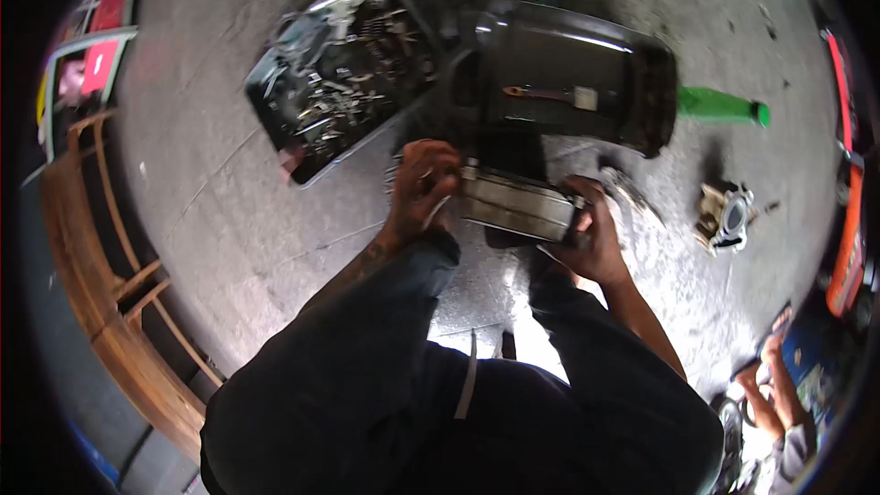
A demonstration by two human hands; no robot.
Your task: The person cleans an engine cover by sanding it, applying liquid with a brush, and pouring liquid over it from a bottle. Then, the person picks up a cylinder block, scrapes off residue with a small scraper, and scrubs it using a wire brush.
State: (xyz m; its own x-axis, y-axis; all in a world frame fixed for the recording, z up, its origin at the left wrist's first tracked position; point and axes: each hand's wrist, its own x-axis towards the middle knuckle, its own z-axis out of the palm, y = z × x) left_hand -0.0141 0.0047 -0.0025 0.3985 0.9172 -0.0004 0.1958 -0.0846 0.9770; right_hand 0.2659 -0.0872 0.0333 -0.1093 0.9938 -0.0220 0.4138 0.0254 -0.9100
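A metal block (516, 207) is sitting low in front of the person's knees (431, 257), close to the floor (220, 247). Its long, pale side is facing up. The right hand (591, 231) is gripping the block's right end, with its fingers bending around the corner, probably so the block is not tipping. The left hand (427, 185) is curling beside the other end. Its fingers are bending, but they are blurry, so I cannot tell if they are pinching the block or only resting near it. The knees are spreading apart on both sides, which seems to be making room for the arms. Just past the block, a big black tub (550, 57) is lying with its open side up. A brush (552, 97) is lying flat inside, perhaps so it is not making the floor dirty. To the left, a dark tray (323, 167) is holding lots of small metal bits (344, 96), maybe so none are rolling away. A green bottle (720, 107) is lying on its side by the tub. A metal part (726, 218) is sitting alone on the right. Farther out, a wooden bench (84, 247) is standing on the left, and another person (777, 394) is showing at the lower right.
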